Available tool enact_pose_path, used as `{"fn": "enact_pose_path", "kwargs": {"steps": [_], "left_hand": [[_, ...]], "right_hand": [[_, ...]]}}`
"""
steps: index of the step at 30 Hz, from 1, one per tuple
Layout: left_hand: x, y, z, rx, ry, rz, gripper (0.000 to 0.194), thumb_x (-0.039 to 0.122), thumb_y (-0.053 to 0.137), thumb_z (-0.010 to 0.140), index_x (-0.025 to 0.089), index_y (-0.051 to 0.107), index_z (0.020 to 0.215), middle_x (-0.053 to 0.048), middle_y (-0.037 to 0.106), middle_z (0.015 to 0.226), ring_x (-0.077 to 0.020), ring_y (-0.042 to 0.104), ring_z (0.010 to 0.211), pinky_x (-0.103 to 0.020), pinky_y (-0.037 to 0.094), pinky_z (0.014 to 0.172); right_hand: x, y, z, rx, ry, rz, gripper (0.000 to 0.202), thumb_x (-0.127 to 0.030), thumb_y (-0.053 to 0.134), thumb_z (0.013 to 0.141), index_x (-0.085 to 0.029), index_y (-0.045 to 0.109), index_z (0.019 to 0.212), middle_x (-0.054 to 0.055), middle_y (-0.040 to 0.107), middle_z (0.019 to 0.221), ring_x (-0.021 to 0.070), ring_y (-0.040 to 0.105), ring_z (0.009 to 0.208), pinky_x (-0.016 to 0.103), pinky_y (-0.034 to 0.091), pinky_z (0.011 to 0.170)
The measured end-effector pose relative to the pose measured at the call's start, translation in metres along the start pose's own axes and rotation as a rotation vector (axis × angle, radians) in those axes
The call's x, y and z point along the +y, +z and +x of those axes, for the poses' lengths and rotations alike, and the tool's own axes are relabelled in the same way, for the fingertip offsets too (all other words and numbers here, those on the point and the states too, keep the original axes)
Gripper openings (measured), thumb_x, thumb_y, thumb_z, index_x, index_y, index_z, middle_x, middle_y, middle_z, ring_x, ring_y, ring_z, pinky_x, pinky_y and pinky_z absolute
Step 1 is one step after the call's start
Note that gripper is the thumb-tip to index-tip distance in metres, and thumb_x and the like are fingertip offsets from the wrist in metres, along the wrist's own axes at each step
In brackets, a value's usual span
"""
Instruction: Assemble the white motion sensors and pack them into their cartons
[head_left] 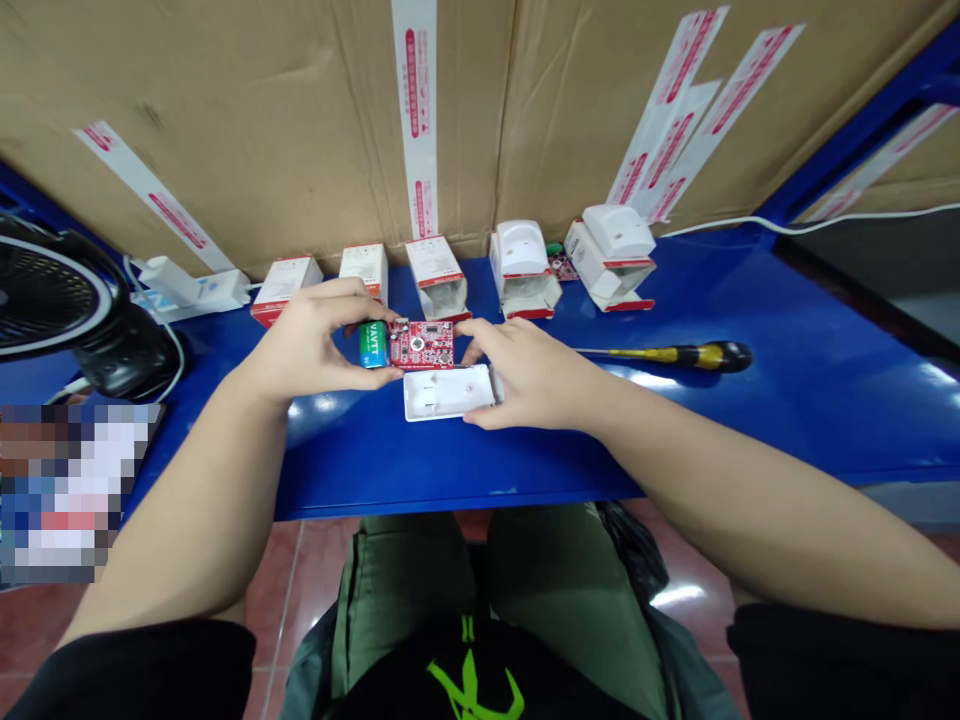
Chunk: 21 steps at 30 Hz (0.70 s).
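Observation:
My left hand is closed around a red circuit board with a blue-green battery at its left end. Fingers lie along the battery's top and the thumb runs below it. Just under the board is a white plastic casing half, its hollow side facing up. My right hand grips the casing's right end. Its index finger reaches the right edge of the board; whether it presses there I cannot tell. Both parts are over the blue table, near its front edge.
A yellow-black screwdriver lies to the right. Along the cardboard backing stand several small boxes, two topped by white housings. Another circuit board sits between boxes. A black fan and power strip occupy the left.

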<state>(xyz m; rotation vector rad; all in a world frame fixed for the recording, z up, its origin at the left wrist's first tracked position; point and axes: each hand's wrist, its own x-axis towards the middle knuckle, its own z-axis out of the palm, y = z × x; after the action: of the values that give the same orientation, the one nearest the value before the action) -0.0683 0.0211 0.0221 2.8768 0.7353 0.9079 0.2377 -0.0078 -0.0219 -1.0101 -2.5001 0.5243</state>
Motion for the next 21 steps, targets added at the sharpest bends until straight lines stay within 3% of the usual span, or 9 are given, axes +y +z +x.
{"fn": "enact_pose_path", "kwargs": {"steps": [4,8,17,21], "left_hand": [[0.003,0.005,0.0,0.004,0.052,0.041,0.042,0.057,0.086,0.095,0.022,0.079,0.118,-0.006,0.076,0.097,-0.0213,0.073,0.082,-0.039,0.061,0.069],[0.004,0.016,0.0,0.049,0.059,0.104,0.042,0.059,0.083,0.096,0.022,0.079,0.116,-0.006,0.076,0.093,-0.0229,0.073,0.081,-0.039,0.06,0.069],[0.008,0.034,0.001,0.125,0.053,0.108,0.05,0.062,0.085,0.094,0.019,0.081,0.119,-0.004,0.073,0.09,-0.0209,0.07,0.081,-0.036,0.059,0.075],[0.007,0.039,0.0,0.186,0.088,0.115,0.054,0.062,0.089,0.092,0.02,0.081,0.127,-0.004,0.071,0.092,-0.0225,0.07,0.088,-0.041,0.062,0.084]], "right_hand": [[0.007,0.002,-0.001,0.2,-0.047,0.113,0.083,-0.034,0.084,0.079,-0.014,0.051,0.153,0.018,0.076,0.129,0.0355,0.077,0.11,0.049,0.062,0.093],[0.012,0.007,0.0,0.394,-0.16,0.146,0.084,-0.026,0.081,0.082,-0.018,0.046,0.157,0.019,0.071,0.143,0.035,0.075,0.122,0.053,0.063,0.107],[0.012,0.014,0.001,0.482,-0.303,0.178,0.072,-0.029,0.086,0.087,-0.022,0.051,0.15,0.015,0.072,0.146,0.0317,0.077,0.128,0.051,0.065,0.113],[0.01,0.017,0.001,0.536,-0.283,0.277,0.062,-0.028,0.089,0.085,-0.023,0.059,0.139,0.011,0.074,0.137,0.0306,0.077,0.126,0.046,0.069,0.104]]}}
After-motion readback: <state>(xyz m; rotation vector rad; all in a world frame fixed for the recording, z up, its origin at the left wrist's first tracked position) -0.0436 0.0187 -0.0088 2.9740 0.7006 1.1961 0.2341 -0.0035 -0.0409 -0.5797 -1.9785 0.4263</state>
